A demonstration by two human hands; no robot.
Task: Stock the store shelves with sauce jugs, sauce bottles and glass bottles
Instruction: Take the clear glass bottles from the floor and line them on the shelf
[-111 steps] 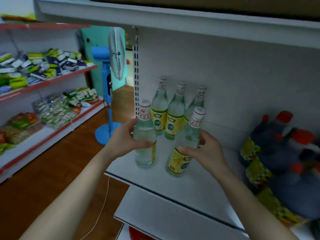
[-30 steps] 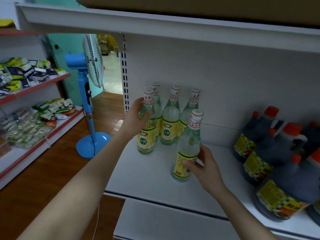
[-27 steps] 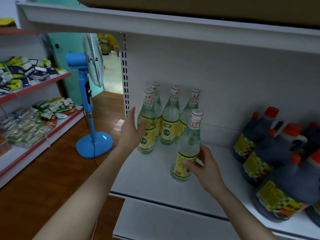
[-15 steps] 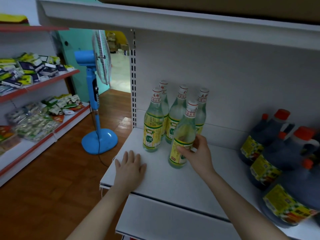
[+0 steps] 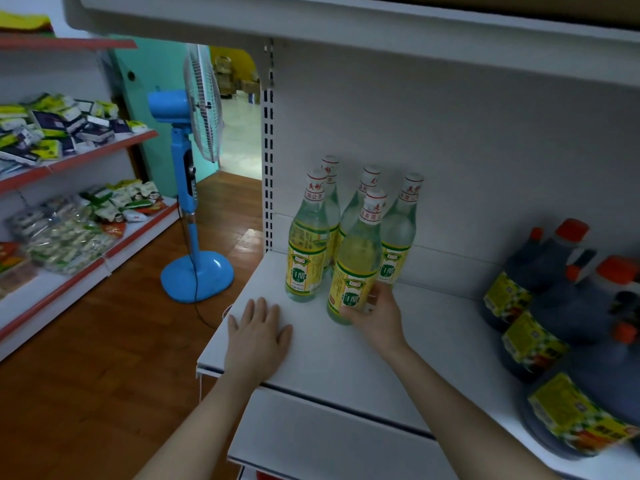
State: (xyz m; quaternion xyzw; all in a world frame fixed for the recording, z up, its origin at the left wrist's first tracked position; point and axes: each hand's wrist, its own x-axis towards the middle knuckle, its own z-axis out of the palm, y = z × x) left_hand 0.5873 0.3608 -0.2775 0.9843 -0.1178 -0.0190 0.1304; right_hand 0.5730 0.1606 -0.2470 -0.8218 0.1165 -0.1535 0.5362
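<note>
While the left hand [image 5: 258,336] lies flat, fingers spread, on the white shelf [image 5: 329,362] near its front edge, the right hand [image 5: 377,315] curls round the lower label of the front glass bottle [image 5: 358,251]. That bottle stands upright on the shelf, just in front of four other glass bottles [image 5: 308,244]; dark sauce jugs [image 5: 554,299] stand further right on the same shelf

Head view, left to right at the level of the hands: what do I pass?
Snack shelves → blue fan → left hand flat on the shelf → glass bottles, the front bottle gripped by the right hand → sauce jugs.
</note>
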